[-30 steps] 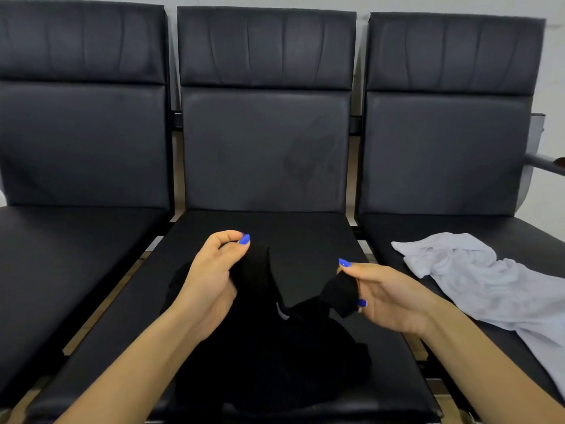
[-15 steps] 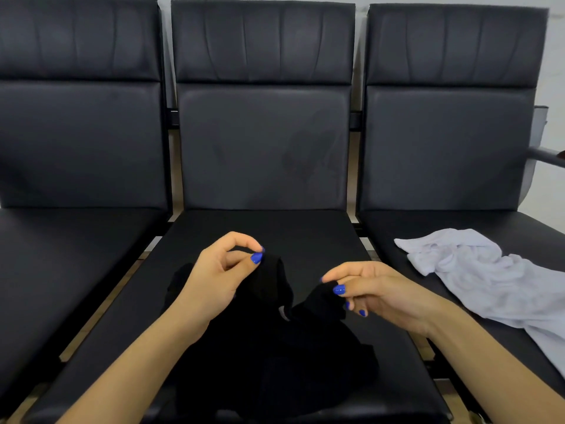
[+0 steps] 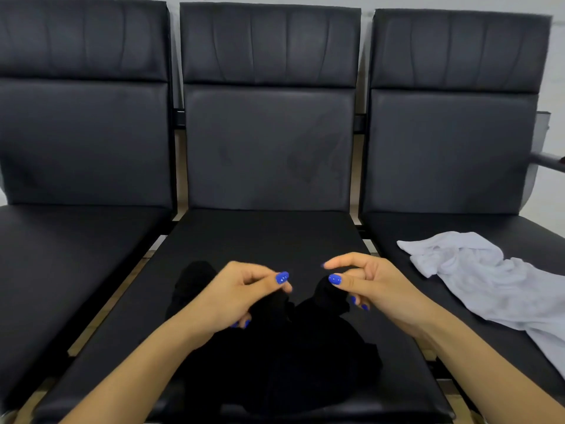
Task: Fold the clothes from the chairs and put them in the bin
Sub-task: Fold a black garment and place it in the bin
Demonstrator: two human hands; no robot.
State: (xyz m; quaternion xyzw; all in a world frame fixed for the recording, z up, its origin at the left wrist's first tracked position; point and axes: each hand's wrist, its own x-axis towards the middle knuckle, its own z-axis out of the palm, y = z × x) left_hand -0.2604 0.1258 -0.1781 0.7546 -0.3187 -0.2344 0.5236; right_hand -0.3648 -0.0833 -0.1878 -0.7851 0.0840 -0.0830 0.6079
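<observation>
A crumpled black garment [image 3: 284, 359] lies on the seat of the middle black chair [image 3: 269, 237]. My left hand [image 3: 235, 296] pinches a raised fold of it between thumb and fingers. My right hand [image 3: 371, 286] pinches another raised bit of the black cloth, a short way to the right of the left hand. A white garment [image 3: 486, 276] lies rumpled on the seat of the right chair [image 3: 452, 154]. No bin is in view.
Three black padded chairs stand side by side against a pale wall. The left chair [image 3: 79, 240] has a bare seat. A metal armrest [image 3: 550, 159] sticks out at the far right edge.
Both hands have shifted along the black garment and come closer together, each taking a new pinch of cloth; the garment stays bunched on the middle seat.
</observation>
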